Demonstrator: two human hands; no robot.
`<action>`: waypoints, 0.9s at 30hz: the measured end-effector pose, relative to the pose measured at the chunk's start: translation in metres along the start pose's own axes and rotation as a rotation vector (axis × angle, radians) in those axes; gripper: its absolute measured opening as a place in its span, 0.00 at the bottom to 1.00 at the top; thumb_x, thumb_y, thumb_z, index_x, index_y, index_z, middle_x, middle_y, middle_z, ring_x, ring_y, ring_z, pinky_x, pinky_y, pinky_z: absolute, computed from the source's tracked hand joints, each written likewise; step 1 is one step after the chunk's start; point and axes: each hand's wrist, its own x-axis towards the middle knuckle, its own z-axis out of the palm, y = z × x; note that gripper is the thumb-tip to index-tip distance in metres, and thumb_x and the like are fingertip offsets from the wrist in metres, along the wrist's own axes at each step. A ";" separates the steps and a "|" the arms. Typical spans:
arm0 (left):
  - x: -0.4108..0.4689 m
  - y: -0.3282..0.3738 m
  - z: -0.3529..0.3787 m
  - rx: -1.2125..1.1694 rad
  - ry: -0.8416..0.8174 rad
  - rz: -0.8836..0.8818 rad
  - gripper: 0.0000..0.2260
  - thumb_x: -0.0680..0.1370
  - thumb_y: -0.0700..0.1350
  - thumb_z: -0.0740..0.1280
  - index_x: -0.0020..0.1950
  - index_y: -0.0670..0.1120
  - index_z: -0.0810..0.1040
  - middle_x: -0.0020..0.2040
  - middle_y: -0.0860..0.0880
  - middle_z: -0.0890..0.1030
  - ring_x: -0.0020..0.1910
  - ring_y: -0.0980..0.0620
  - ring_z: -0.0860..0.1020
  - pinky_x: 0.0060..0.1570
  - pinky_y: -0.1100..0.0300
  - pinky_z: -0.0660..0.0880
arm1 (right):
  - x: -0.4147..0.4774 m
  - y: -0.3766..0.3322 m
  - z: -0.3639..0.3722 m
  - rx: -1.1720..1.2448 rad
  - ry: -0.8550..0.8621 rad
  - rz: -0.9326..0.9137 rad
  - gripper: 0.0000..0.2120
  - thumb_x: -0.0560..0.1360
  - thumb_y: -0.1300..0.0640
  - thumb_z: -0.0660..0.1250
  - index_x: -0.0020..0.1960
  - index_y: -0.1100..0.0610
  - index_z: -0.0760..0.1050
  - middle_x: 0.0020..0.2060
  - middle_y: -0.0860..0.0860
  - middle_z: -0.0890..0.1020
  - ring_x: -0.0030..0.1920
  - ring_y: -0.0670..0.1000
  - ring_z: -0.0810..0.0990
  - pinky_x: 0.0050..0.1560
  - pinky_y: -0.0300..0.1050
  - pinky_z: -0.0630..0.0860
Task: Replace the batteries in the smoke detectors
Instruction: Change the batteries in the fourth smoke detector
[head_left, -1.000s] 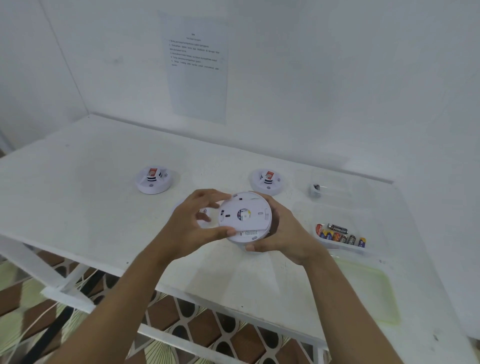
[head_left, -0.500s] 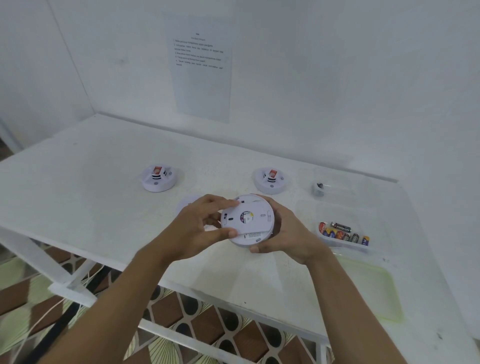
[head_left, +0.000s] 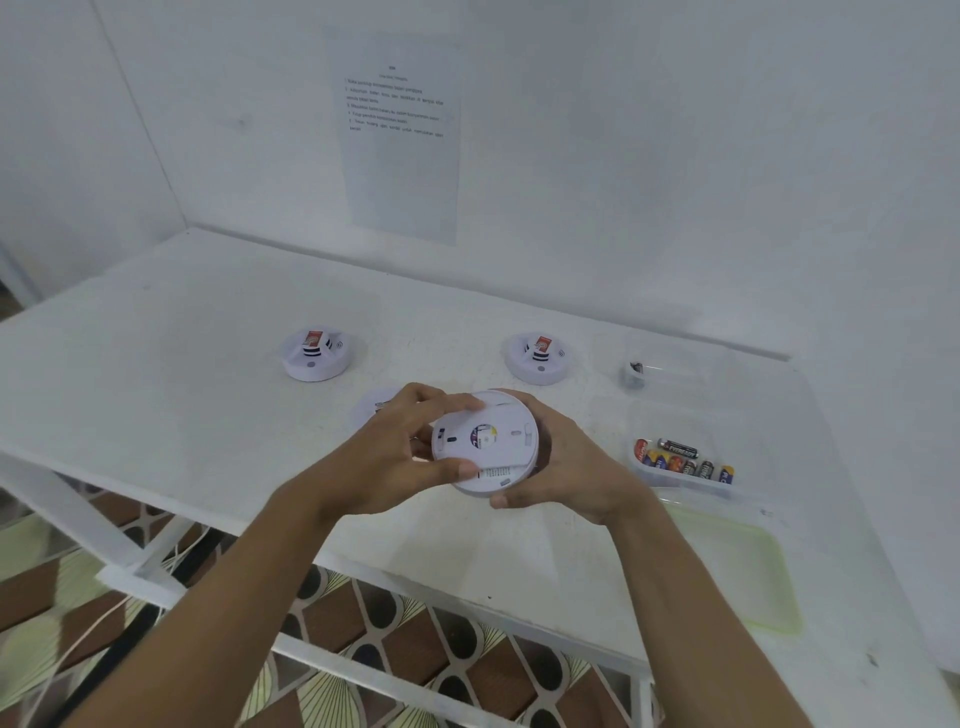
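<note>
The left hand (head_left: 395, 452) pinches the rim of the smoke detector (head_left: 485, 441) between thumb and fingertips, held above the table (head_left: 156, 395). The right hand (head_left: 566, 467) cups it from behind, back plate facing up, probably ready for twisting.

Your two hands hold a round white plastic smoke detector (head_left: 485, 447) above the white table (head_left: 156, 374). Taking it as landmark: behind-left sits a second white detector (head_left: 315, 353); behind-right, a third (head_left: 540, 358). Right of it, a clear plastic tray (head_left: 675, 475) holds cylindrical batteries (head_left: 683, 460). Behind that tray, another clear container (head_left: 670, 366).
</note>
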 end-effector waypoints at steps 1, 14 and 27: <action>0.000 0.001 -0.001 0.023 -0.010 -0.003 0.26 0.71 0.57 0.73 0.67 0.64 0.70 0.59 0.62 0.67 0.56 0.61 0.74 0.51 0.65 0.78 | 0.000 -0.001 0.000 -0.009 -0.006 0.001 0.44 0.64 0.77 0.77 0.74 0.55 0.66 0.66 0.53 0.78 0.66 0.52 0.77 0.56 0.47 0.79; -0.016 -0.004 0.003 -0.325 0.169 0.043 0.25 0.72 0.30 0.59 0.66 0.44 0.78 0.69 0.50 0.74 0.64 0.52 0.77 0.60 0.61 0.75 | 0.006 0.002 0.013 0.134 0.126 0.013 0.35 0.68 0.65 0.77 0.72 0.55 0.70 0.65 0.54 0.80 0.65 0.56 0.79 0.58 0.47 0.79; -0.023 -0.007 0.016 -0.200 0.448 -0.043 0.12 0.78 0.50 0.66 0.59 0.51 0.80 0.38 0.53 0.83 0.34 0.54 0.80 0.38 0.67 0.75 | 0.004 0.005 0.047 -0.069 0.277 0.012 0.26 0.80 0.37 0.47 0.77 0.38 0.56 0.71 0.44 0.70 0.65 0.39 0.73 0.52 0.36 0.78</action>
